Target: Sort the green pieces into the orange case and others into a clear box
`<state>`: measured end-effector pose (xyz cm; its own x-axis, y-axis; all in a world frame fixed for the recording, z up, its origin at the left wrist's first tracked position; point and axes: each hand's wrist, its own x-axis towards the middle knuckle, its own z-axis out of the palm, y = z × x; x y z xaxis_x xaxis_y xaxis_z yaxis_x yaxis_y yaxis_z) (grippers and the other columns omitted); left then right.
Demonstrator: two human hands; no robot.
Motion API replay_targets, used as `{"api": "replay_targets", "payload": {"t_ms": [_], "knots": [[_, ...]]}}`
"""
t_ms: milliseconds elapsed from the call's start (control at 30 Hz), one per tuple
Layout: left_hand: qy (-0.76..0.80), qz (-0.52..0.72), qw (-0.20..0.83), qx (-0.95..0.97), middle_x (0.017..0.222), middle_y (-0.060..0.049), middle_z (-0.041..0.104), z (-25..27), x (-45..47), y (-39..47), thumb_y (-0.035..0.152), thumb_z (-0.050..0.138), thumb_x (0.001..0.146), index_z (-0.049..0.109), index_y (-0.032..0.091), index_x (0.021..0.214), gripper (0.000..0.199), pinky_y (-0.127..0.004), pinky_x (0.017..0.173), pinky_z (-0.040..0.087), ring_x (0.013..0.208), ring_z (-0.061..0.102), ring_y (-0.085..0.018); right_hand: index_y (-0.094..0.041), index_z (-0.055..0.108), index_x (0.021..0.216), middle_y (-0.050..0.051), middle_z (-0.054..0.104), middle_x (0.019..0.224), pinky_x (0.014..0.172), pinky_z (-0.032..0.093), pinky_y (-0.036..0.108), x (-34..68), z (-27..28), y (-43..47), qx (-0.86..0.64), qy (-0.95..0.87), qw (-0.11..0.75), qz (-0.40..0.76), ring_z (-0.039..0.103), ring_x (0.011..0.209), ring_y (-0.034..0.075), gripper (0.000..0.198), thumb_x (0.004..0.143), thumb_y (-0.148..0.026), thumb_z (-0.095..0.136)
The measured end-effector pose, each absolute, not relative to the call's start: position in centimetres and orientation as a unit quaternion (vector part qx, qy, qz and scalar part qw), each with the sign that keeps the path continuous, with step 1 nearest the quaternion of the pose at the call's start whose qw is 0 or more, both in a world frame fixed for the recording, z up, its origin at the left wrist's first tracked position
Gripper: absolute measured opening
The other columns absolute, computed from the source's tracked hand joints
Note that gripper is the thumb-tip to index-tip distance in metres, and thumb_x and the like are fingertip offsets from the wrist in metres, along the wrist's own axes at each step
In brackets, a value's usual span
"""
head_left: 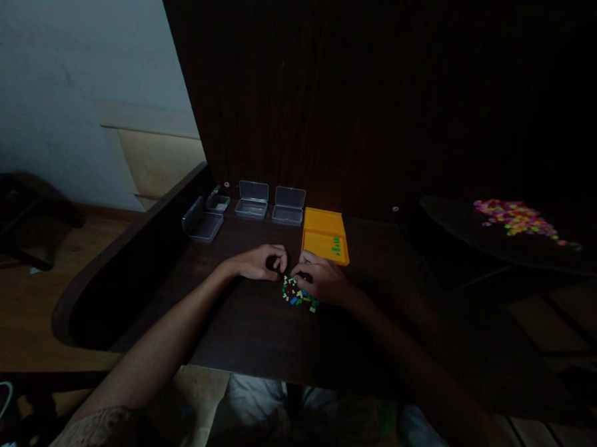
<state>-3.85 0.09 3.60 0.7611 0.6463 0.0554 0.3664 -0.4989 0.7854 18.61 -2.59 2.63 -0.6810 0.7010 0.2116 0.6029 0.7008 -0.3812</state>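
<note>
A small pile of tiny building bricks in white, green, blue and yellow lies on the dark tabletop. At its left edge is my left hand, fingers curved, with a dark gap between thumb and forefinger and no piece visible there. Over the pile's right side, my right hand has its thumb and fingertips drawn together among the bricks; whatever is between them is too small to make out. Just beyond my right hand stands an opened yellow box, with several green bricks in its near half.
Behind my hands, clear plastic boxes with raised lids line the back: one box, another, a smaller one and one by the left side panel. Colourful small pieces are heaped on a surface at right.
</note>
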Motion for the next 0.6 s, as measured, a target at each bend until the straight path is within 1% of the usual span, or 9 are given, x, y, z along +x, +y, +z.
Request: {"api": "replay_targets", "payload": {"t_ms": [233, 433, 600], "knots": [[0.29, 0.162, 0.407, 0.851, 0.078, 0.001, 0.052, 3.8, -3.8, 0.0, 0.011, 0.064, 0.066, 0.062, 0.014, 0.076, 0.01, -0.023, 0.066, 0.039, 0.072, 0.049, -0.012, -0.019, 0.071, 0.095, 0.003, 0.057, 0.094, 0.067, 0.033, 0.026, 18.2, 3.0, -2.5, -0.38, -0.906, 0.116, 0.144, 0.053, 0.079, 0.014, 0.015, 0.087, -0.022, 0.059], [0.286, 0.173, 0.417, 0.845, 0.08, 0.001, 0.053, 3.4, -3.8, 0.2, 0.013, 0.065, 0.067, 0.064, 0.014, 0.082, 0.014, -0.023, 0.067, 0.04, 0.073, 0.05, -0.012, -0.019, 0.07, 0.09, 0.003, 0.058, 0.095, 0.065, 0.031, 0.026, 17.5, 4.6, -1.5, -0.376, -0.912, 0.048, 0.156, 0.054, 0.083, 0.015, 0.013, 0.087, -0.023, 0.058], [0.294, 0.176, 0.419, 0.841, 0.082, 0.001, 0.054, 3.2, -3.9, 0.4, 0.013, 0.066, 0.067, 0.065, 0.014, 0.082, 0.015, -0.024, 0.068, 0.041, 0.074, 0.051, -0.013, -0.019, 0.069, 0.09, 0.004, 0.06, 0.098, 0.066, 0.031, 0.026, 17.0, 5.3, -1.0, -0.365, -0.919, 0.006, 0.149, 0.056, 0.086, 0.016, 0.013, 0.087, -0.023, 0.057]]}}
